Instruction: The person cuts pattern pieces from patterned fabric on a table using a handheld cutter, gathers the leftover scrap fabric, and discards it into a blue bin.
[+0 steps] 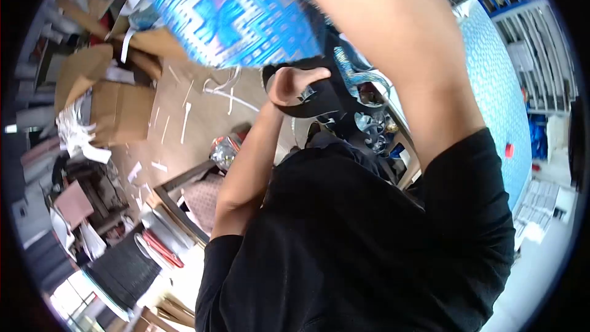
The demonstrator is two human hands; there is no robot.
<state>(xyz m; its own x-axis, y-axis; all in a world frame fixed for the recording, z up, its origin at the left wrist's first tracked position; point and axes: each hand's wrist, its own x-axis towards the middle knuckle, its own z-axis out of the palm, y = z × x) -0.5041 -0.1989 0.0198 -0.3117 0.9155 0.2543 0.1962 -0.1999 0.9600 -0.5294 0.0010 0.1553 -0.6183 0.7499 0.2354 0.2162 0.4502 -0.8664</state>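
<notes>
My left hand (294, 86) is at the middle of the view, its thumb stretched along a black sheet (316, 107) and its fingers mostly hidden. It grips the sheet's edge. Curved holes show in the sheet, and a blue patterned strip (349, 74) lies along one part. Above it, a shiny blue and silver patterned piece (239, 21) hangs across the top, slightly blurred; whether it joins the black sheet I cannot tell. My right forearm (399, 31) reaches up past the top edge, so the right hand is out of sight.
A table with a light blue patterned cover (495, 86) runs along the right, with a small red object (509, 150) on it. Cardboard boxes (120, 114) and white scraps (186, 123) are on the floor at left. A wooden frame (178, 209) stands near my left elbow.
</notes>
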